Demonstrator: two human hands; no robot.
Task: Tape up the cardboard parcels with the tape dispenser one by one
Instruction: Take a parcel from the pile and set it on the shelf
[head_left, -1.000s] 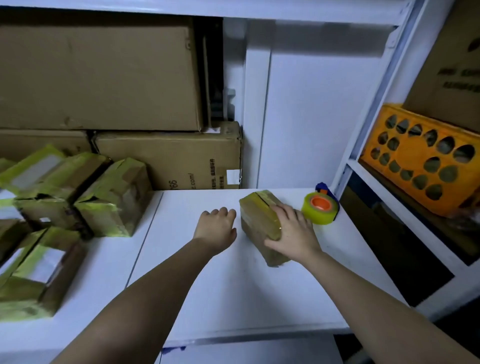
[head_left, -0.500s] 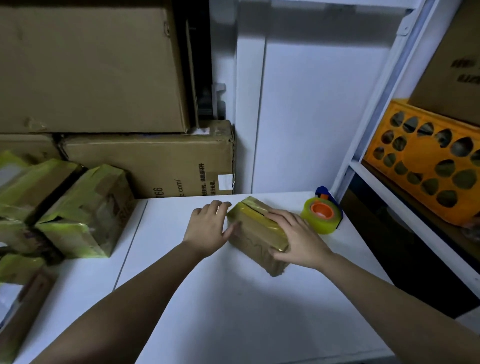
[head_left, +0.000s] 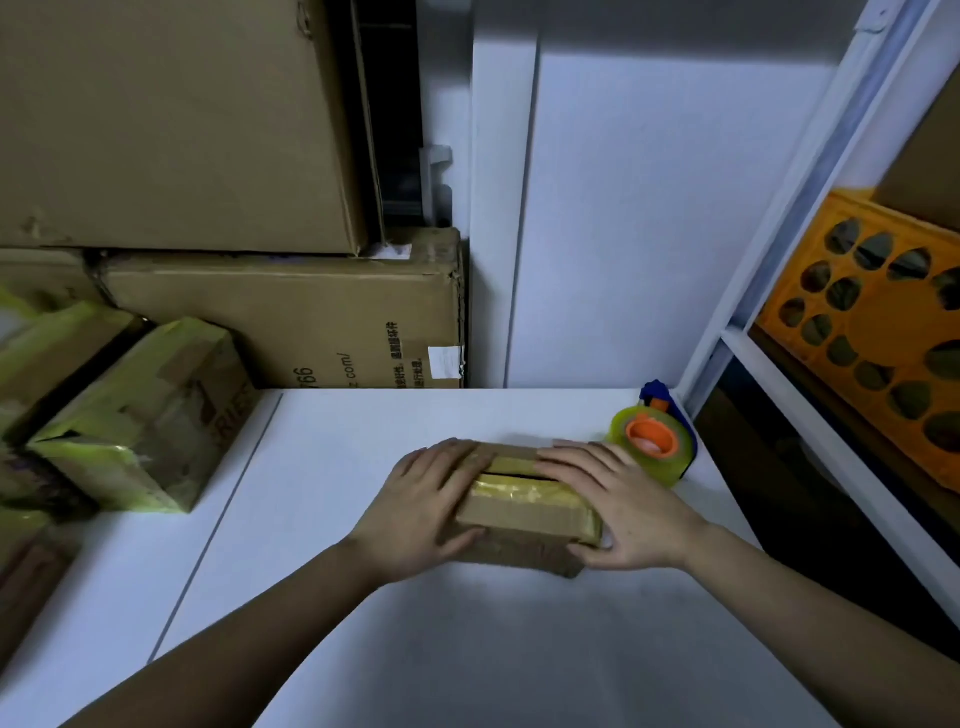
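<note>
Lying between both hands' fingers (head_left: 457, 467) — parcel (head_left: 524, 506)

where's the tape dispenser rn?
In the head view the tape dispenser sits at the table's far right corner by the white shelf post, just beyond the right hand on the parcel.
</note>
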